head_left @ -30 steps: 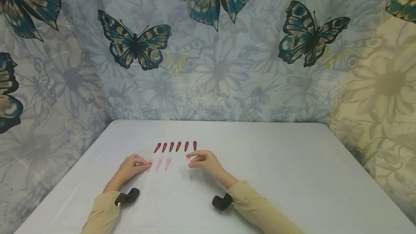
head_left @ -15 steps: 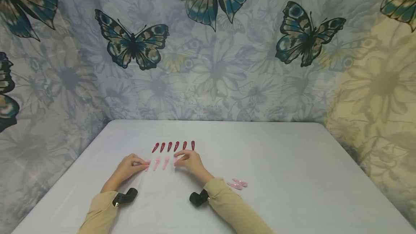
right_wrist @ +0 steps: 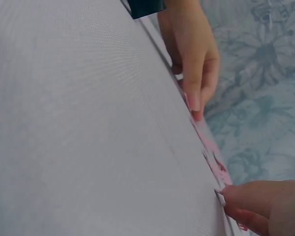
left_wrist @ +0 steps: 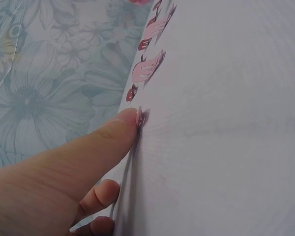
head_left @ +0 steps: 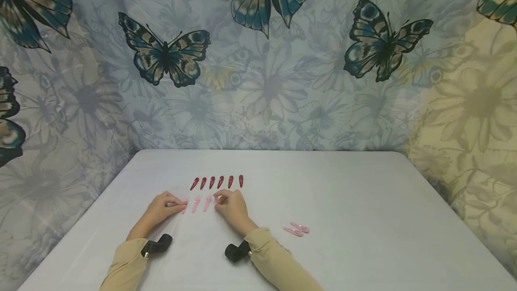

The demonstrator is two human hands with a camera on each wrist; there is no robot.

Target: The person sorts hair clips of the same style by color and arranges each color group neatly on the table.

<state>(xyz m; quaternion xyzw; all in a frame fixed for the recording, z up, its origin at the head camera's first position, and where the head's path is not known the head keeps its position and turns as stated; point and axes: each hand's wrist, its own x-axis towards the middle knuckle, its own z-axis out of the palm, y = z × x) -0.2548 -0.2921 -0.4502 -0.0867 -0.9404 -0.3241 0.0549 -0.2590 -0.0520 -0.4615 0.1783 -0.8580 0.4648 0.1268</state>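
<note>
My left hand pinches a pink snap hair clip lying on the white table at the left end of a row. Its thumb covers much of that clip in the left wrist view. To the right lie two more pink clips, one beside the other. My right hand holds a further pink clip between thumb and fingers at the row's right end; the fingers partly hide it. Behind them, several dark red hair clips form a second row.
Two loose pink clips lie close together on the table, right of my right forearm. Black wrist cameras sit on both my left and right wrists. A butterfly-patterned cloth hangs behind the table's far edge.
My right hand has moved left with its pink clip, up to the other pink ones. Its arm has uncovered the two loose clips. The left hand stays on its clip.
</note>
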